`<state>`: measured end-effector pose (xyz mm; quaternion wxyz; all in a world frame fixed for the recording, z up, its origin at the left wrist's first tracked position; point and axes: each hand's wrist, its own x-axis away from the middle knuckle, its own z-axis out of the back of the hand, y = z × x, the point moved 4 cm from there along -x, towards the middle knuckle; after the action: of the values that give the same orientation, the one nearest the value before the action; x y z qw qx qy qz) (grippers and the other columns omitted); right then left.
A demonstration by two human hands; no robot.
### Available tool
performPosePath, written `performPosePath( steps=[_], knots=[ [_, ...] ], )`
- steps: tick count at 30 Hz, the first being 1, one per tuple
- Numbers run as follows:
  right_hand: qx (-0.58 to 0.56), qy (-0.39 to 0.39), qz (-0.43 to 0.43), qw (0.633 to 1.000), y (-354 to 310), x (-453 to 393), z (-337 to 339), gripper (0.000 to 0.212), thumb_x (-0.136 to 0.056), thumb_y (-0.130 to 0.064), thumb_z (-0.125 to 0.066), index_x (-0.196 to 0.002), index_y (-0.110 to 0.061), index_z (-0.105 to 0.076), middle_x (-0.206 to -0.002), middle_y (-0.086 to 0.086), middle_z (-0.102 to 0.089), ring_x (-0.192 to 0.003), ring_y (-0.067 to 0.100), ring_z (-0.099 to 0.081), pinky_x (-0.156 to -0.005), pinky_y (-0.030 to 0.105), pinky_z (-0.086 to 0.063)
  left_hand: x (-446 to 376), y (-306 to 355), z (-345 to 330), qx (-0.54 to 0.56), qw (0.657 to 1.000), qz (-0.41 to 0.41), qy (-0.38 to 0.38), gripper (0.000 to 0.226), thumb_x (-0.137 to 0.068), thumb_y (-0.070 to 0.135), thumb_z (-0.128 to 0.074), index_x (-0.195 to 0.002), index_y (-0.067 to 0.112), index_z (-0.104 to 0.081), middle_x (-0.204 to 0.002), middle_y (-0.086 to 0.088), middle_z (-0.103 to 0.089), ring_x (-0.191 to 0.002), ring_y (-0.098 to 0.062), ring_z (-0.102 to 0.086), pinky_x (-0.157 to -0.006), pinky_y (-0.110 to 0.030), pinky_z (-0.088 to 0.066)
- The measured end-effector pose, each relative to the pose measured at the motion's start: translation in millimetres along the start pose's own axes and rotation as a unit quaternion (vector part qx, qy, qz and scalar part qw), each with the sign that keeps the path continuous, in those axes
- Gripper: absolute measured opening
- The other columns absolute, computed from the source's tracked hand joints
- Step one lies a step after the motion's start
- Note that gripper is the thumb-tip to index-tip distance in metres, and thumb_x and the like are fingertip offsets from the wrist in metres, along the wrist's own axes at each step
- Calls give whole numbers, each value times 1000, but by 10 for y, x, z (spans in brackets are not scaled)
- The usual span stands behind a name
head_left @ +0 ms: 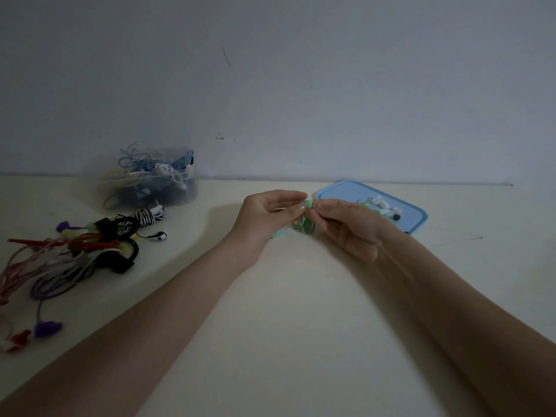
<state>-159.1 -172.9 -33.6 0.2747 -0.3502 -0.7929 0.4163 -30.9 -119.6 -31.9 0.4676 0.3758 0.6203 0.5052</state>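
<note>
**Green cable coil being fastened at mid-worktop**

Position: the left hand (270, 213) and right hand (349, 227) meet over the worktop (285, 311), towards its far edge. Between them hangs the green earphone cable (304, 227), wound into a small coil. Whether the coil rests on the surface or sits just above it cannot be told.

Hands: each is closed in a pinch. The thumb and fingertips of both grip a pale green tie (309, 203) at the top of the coil.

Step in hand: the winding appears complete, and the work looks to be at the fastening stage, with the tie being drawn round the neck of the coil.

Next move: one hand should keep the loops pinched so they do not spring apart, while the other pulls the tie snug and closes it. The bundle would then probably go on the blue lid (340, 194) just behind the right hand, where a white and green bundle (380, 207) already lies.

Surroundings: a clear tub (144, 182) of tangled cables stands far left by the wall. A heap of loose cables (60, 257) lies in front of it, well apart from the hands.
</note>
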Motion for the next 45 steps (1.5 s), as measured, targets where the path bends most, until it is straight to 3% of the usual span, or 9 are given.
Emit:
performPosePath(
  steps=[10, 15, 20, 26, 30, 34, 38, 43, 45],
  knots=[
    [-16, -9, -23, 1000, -15, -3, 4, 15, -90, 6, -47, -87, 9, -61, -78, 13, -70, -71, 13, -70, -66, 15, -56, -1, 34, 7, -15, 999, -29, -6, 17, -79, -5, -66, -90, 8, -69, -82, 0, -70, -78, -5, -66, -76, -15, -52],
    [54, 40, 91, 994, -14, -16, 7, 6, -84, 6, -58, -85, 5, -63, -78, 13, -69, -68, 15, -69, -69, 19, -57, -10, 12, 0, 29, 999, -5, 27, 15, -82, -3, -64, -92, 8, -67, -84, -7, -68, -70, -5, -66, -73, -15, -53],
    [174, 72, 171, 967, -46, 3, -10, 13, -88, 6, -55, -84, -2, -65, -75, 13, -66, -65, 15, -66, -75, 22, -57, -18, -5, 35, 6, 999, 5, 52, 17, -83, 2, -65, -90, 18, -67, -86, -2, -67, -69, -2, -65, -81, -25, -51],
    [216, 61, 195, 955, -60, 35, -60, 15, -87, 5, -58, -81, -7, -67, -70, 8, -67, -60, 12, -64, -67, 19, -56, 4, 23, 28, -30, 998, -1, 51, 20, -84, 1, -63, -99, 14, -67, -88, 1, -66, -72, 2, -60, -53, -6, -41],
    [242, 52, 207, 947, -55, 50, -96, 18, -85, 4, -60, -78, -10, -68, -63, -1, -68, -59, 8, -64, -64, 18, -54, 11, 49, 5, -41, 998, -18, 35, 24, -83, -4, -61, -101, 12, -66, -89, 1, -67, -76, 2, -61, -56, -5, -41],
    [256, 48, 207, 943, -55, 35, -99, 12, -83, 1, -63, -80, -8, -68, -67, 2, -68, -62, 8, -64, -61, 17, -52, 1, 34, 16, -41, 998, -22, 40, 22, -83, -2, -63, -99, 12, -66, -89, 1, -67, -82, -5, -61, -59, -6, -42],
    [270, 55, 215, 937, -51, 39, -89, 9, -85, 1, -62, -80, -5, -68, -71, 9, -67, -60, 7, -63, -59, 16, -51, -6, 19, 3, -49, 998, -20, 29, 23, -82, -5, -62, -98, 11, -66, -86, 4, -66, -75, 2, -62, -60, -7, -43],
    [277, 63, 227, 931, -43, 34, -68, 18, -85, 2, -61, -96, -11, -66, -78, 5, -67, -63, 4, -64, -62, 16, -52, -9, 22, 24, -48, 998, -21, 46, 22, -82, -3, -64, -99, 11, -67, -87, 2, -66, -79, -3, -60, -57, -6, -42],
    [299, 62, 235, 923, -54, 35, -69, 18, -85, 3, -61, -91, -13, -66, -77, 2, -65, -64, 4, -63, -62, 17, -52, -7, 23, 30, -50, 997, -19, 48, 22, -82, -3, -64, -100, 10, -67, -88, 2, -66, -80, -3, -60, -58, -6, -43]
  ],
)
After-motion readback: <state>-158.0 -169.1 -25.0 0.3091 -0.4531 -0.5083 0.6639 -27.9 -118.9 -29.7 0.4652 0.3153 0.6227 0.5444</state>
